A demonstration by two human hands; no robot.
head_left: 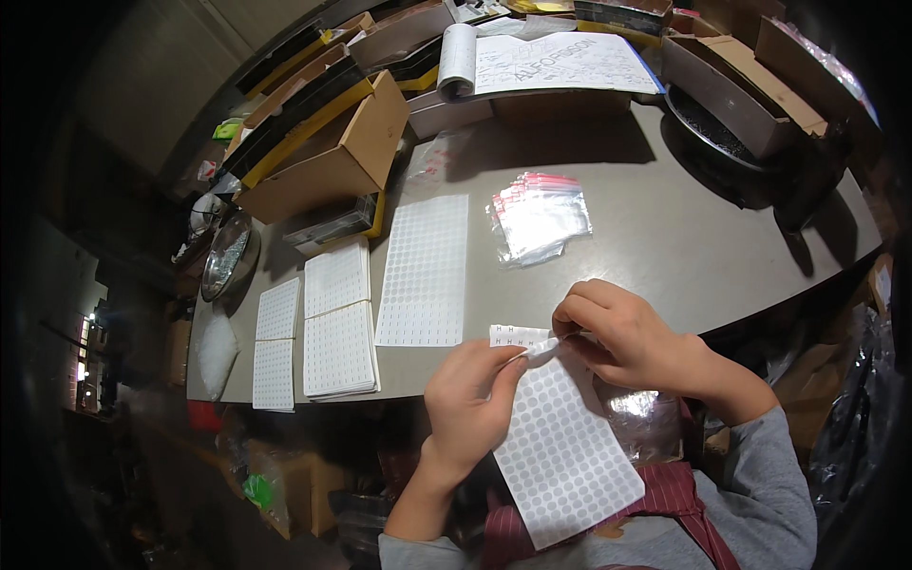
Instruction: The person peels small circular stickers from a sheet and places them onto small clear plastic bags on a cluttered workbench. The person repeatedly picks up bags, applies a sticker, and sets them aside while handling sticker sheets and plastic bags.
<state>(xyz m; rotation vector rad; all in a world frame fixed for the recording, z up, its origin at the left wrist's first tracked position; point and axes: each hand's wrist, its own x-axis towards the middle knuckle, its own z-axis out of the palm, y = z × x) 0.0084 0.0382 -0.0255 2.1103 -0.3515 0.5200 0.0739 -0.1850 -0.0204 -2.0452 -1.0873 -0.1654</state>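
A white sheet of round stickers [565,446] hangs at a slant over the table's near edge, down toward my lap. Most of its dots look grey; the rows at its top carry dark printed marks. My left hand [470,399] pinches it near the upper left, thumb against fingers. Close by on the right, my right hand [632,337] is closed in a pinch on the same upper part. Between the two hands the sheet is bent into a narrow fold. Whether a sticker is lifted there is too small to tell.
Left of my hands lie another sticker sheet [423,275] and two banded stacks, one thick [337,328], one narrow [275,347]. Beyond sits a pile of clear zip bags [541,223]. Open cardboard boxes [323,157], a metal bowl [228,256] and a black pan [722,142] stand farther off.
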